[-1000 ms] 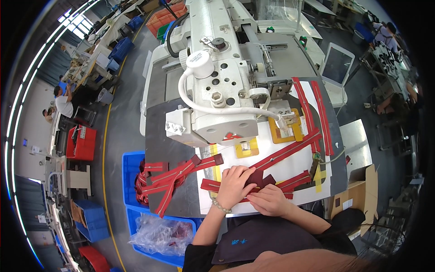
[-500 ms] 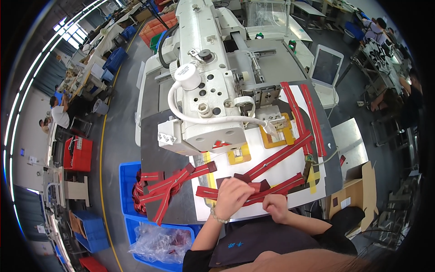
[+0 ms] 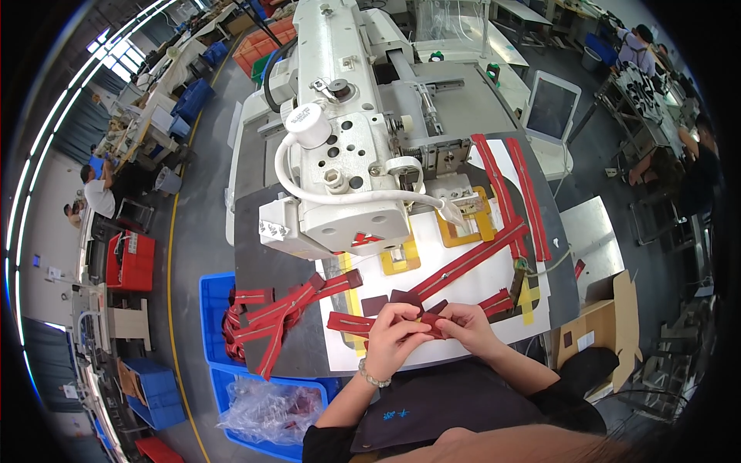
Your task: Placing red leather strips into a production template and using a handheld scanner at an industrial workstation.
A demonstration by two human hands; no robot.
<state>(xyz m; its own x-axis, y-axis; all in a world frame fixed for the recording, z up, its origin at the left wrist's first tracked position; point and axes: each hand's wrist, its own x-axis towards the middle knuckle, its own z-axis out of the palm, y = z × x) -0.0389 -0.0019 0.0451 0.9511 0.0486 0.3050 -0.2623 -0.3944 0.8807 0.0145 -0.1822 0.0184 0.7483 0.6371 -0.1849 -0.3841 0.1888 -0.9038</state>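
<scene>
Head view: left hand [image 3: 391, 337] and right hand [image 3: 465, 328] meeting over the white desk [image 3: 463, 285] in front of the white sewing machine [image 3: 340, 147]. Left grip pinched shut on a red zipper strip [image 3: 351, 322]; right grip closed on a small dark-red leather piece [image 3: 434, 327] touching that strip. More red zippers [image 3: 270, 320] heaped at left, above a blue bin [image 3: 212, 309].

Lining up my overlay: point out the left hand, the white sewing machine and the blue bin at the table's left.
left hand [image 3: 392, 339], head view, on the knuckles.
white sewing machine [image 3: 347, 181], head view, on its head casing.
blue bin [image 3: 210, 289], head view, on its rim.
</scene>
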